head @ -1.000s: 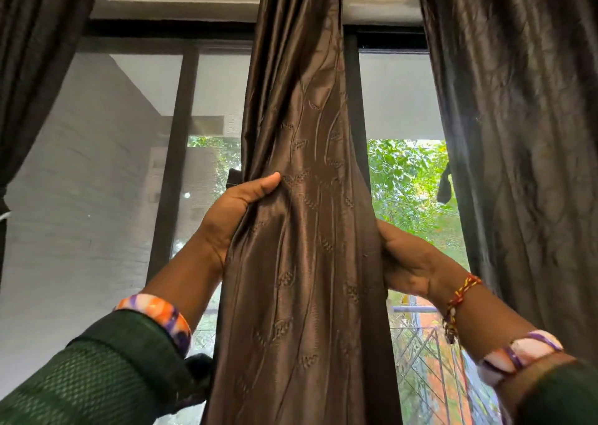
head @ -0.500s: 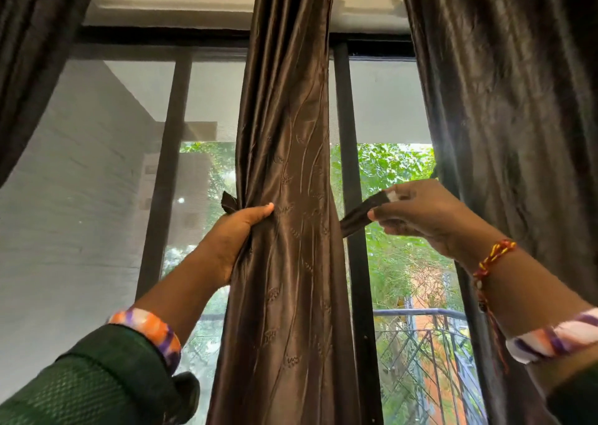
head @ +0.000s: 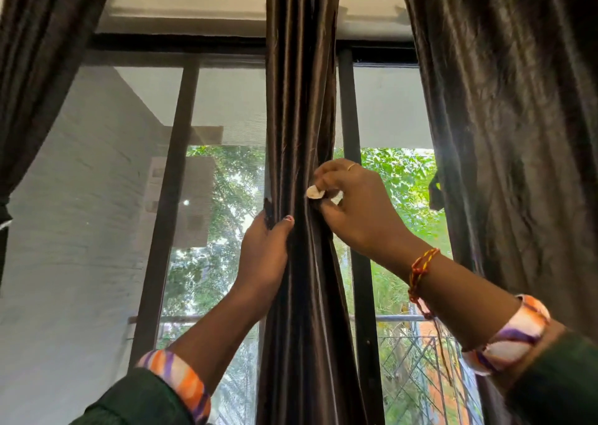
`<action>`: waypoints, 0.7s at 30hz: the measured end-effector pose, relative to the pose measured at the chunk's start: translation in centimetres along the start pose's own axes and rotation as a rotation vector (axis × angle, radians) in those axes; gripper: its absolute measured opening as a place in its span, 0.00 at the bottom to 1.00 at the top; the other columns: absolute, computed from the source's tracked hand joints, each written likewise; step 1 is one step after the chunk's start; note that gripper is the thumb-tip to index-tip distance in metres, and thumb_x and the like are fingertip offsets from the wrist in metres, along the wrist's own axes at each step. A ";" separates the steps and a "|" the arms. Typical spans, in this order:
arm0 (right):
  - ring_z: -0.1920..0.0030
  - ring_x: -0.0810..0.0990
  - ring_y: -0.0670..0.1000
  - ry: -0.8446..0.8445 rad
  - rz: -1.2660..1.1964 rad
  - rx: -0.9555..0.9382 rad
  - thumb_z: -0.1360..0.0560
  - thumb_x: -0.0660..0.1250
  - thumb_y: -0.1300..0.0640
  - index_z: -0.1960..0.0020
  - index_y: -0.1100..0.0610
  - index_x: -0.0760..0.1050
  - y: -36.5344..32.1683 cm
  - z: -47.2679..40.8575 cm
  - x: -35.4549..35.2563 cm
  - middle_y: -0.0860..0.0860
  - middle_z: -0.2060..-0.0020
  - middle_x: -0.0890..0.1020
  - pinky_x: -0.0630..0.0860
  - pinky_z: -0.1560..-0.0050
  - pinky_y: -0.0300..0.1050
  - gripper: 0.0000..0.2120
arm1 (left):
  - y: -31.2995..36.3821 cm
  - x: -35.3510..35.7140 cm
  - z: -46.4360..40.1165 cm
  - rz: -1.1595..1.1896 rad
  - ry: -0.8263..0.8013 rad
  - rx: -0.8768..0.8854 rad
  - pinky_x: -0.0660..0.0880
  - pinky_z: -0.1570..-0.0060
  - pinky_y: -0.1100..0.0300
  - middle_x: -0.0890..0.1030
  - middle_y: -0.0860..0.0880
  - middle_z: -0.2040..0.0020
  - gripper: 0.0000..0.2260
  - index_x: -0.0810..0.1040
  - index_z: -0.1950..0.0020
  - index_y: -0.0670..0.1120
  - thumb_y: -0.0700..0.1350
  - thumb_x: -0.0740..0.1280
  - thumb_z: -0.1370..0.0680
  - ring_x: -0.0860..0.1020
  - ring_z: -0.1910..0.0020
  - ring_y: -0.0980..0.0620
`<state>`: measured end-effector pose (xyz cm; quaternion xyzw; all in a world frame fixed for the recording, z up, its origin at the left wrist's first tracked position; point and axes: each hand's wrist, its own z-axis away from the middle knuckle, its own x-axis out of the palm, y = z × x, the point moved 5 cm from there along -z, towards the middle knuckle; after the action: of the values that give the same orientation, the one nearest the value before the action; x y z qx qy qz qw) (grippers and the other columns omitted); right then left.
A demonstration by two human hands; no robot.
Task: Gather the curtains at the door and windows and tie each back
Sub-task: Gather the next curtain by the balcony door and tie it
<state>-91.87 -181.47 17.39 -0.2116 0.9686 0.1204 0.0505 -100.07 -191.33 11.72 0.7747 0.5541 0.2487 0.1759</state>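
Your left hand (head: 265, 256) wraps the middle curtain (head: 299, 117) from its left edge, thumb across the front, squeezing the folds into one narrow bundle so there is a waist to tie around. Your right hand (head: 352, 204) sits at the bundle's right edge at the same height, fingers curled in a tight pinch. It appears to hold the tie-back, though only a pale tip shows between the fingers and the strap itself is hidden, so I cannot say how far round it reaches. Both grips are narrow and closed on cloth, one holding the gather and the other working the fastening.

The curtain hangs in the centre of the window (head: 226, 107), straight from the top, pinched at your hands and flaring below. It is dark brown and glossy, with long vertical pleats catching the light. The side curtains (head: 504, 133) look loose on the right and drawn back on the left.
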 end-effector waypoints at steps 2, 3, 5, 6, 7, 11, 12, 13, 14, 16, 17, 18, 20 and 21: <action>0.54 0.80 0.53 -0.010 0.013 -0.109 0.33 0.64 0.68 0.59 0.64 0.82 -1.2 -0.3 0.0 0.58 0.50 0.82 0.70 0.58 0.27 0.08 | 0.5 -0.5 -0.1 -0.189 0.007 0.091 0.76 0.53 0.51 0.82 0.46 0.57 0.06 0.79 0.54 0.47 0.43 0.62 0.22 0.80 0.55 0.47; 0.51 0.79 0.56 -0.010 0.051 -0.175 0.33 0.63 0.66 0.60 0.64 0.82 -1.9 -0.4 0.0 0.58 0.48 0.82 0.72 0.56 0.32 0.08 | 1.0 -0.6 -0.1 -0.267 0.010 0.145 0.76 0.54 0.49 0.82 0.43 0.57 0.07 0.79 0.55 0.45 0.44 0.63 0.23 0.80 0.56 0.44; 0.48 0.77 0.57 -0.023 0.169 -0.351 0.31 0.62 0.63 0.60 0.61 0.81 -3.3 -0.6 0.1 0.56 0.46 0.82 0.72 0.54 0.41 0.09 | 1.9 -0.5 -0.1 -0.390 0.020 0.248 0.73 0.61 0.48 0.80 0.37 0.59 0.10 0.78 0.58 0.37 0.43 0.62 0.24 0.77 0.61 0.42; 0.48 0.76 0.57 -0.056 0.223 -0.442 0.31 0.63 0.63 0.60 0.61 0.81 -3.8 -0.7 0.4 0.56 0.48 0.82 0.72 0.53 0.43 0.08 | 2.4 -0.4 0.0 -0.429 0.024 0.284 0.70 0.64 0.50 0.79 0.34 0.59 0.11 0.76 0.58 0.34 0.42 0.60 0.25 0.75 0.64 0.42; 0.49 0.78 0.58 -0.120 0.257 -0.503 0.31 0.64 0.64 0.59 0.60 0.81 -4.2 -1.0 0.9 0.55 0.50 0.83 0.74 0.54 0.46 0.07 | 2.6 -0.5 0.0 -0.455 0.016 0.288 0.68 0.65 0.50 0.78 0.32 0.58 0.13 0.76 0.58 0.32 0.41 0.58 0.26 0.74 0.64 0.42; 0.57 0.80 0.61 -0.330 0.248 -0.399 0.27 0.62 0.65 0.50 0.59 0.77 -4.0 -2.2 1.9 0.58 0.59 0.82 0.69 0.61 0.44 0.08 | 1.9 -1.2 -0.3 -0.252 -0.080 0.105 0.70 0.60 0.53 0.77 0.38 0.60 0.14 0.75 0.57 0.34 0.44 0.57 0.28 0.74 0.62 0.47; 0.57 0.80 0.61 -0.339 0.222 -0.339 0.26 0.61 0.64 0.49 0.58 0.76 -3.6 -2.6 1.8 0.58 0.58 0.82 0.68 0.61 0.44 0.08 | 1.6 -1.3 -0.2 -0.169 -0.108 0.061 0.71 0.59 0.55 0.77 0.41 0.61 0.11 0.76 0.59 0.38 0.41 0.57 0.24 0.75 0.62 0.48; 0.56 0.79 0.61 -0.344 0.198 -0.294 0.24 0.61 0.63 0.48 0.58 0.75 -3.4 -2.8 1.7 0.58 0.58 0.81 0.68 0.61 0.44 0.07 | 1.5 -1.5 -0.1 -0.109 -0.131 0.037 0.73 0.58 0.57 0.78 0.44 0.61 0.11 0.76 0.59 0.41 0.38 0.56 0.22 0.76 0.61 0.50; 0.55 0.79 0.61 -0.355 0.184 -0.266 0.24 0.62 0.61 0.47 0.58 0.75 -3.3 -3.0 1.7 0.59 0.57 0.81 0.69 0.60 0.45 0.07 | 1.4 -1.6 0.0 -0.077 -0.149 0.034 0.76 0.56 0.59 0.79 0.46 0.61 0.12 0.77 0.59 0.44 0.36 0.56 0.21 0.77 0.61 0.51; 0.51 0.78 0.61 -0.379 0.188 -0.234 0.24 0.62 0.60 0.46 0.57 0.75 -3.3 -3.3 1.7 0.58 0.54 0.82 0.73 0.56 0.48 0.08 | 1.9 -2.3 0.1 -0.086 -0.137 0.113 0.80 0.53 0.56 0.82 0.49 0.60 0.14 0.79 0.58 0.48 0.35 0.58 0.21 0.81 0.60 0.50; 0.49 0.79 0.61 -0.391 0.174 -0.207 0.24 0.63 0.60 0.46 0.58 0.76 -3.4 -3.5 1.8 0.57 0.52 0.82 0.74 0.52 0.49 0.09 | 2.5 -3.0 0.0 -0.193 -0.079 0.256 0.81 0.56 0.50 0.83 0.50 0.61 0.14 0.80 0.57 0.51 0.36 0.59 0.22 0.82 0.61 0.47; 0.48 0.79 0.60 -0.403 0.138 -0.170 0.25 0.64 0.60 0.45 0.60 0.77 -3.3 -3.7 1.8 0.58 0.51 0.82 0.75 0.50 0.51 0.10 | 3.5 -3.5 0.1 -0.419 -0.010 0.493 0.80 0.62 0.47 0.83 0.49 0.62 0.13 0.81 0.56 0.51 0.37 0.60 0.23 0.82 0.64 0.43; 0.50 0.80 0.58 -0.396 0.070 -0.090 0.26 0.65 0.61 0.49 0.65 0.79 -3.2 -4.1 1.7 0.60 0.53 0.82 0.74 0.52 0.49 0.10 | 4.7 -3.5 0.7 -1.020 0.056 0.915 0.78 0.73 0.51 0.83 0.45 0.58 0.12 0.82 0.53 0.46 0.41 0.59 0.25 0.80 0.68 0.41; 0.54 0.80 0.57 -0.385 0.061 -0.042 0.27 0.65 0.61 0.52 0.66 0.79 -3.1 -4.4 1.6 0.60 0.56 0.82 0.73 0.57 0.47 0.10 | 4.7 -3.2 1.0 -1.186 0.011 1.041 0.75 0.76 0.55 0.82 0.44 0.57 0.12 0.81 0.52 0.44 0.43 0.59 0.26 0.79 0.70 0.42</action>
<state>-92.21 -185.98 20.70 -0.1564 0.9443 0.1803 0.2266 -96.68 -195.90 12.85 0.3315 0.9208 -0.1743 -0.1090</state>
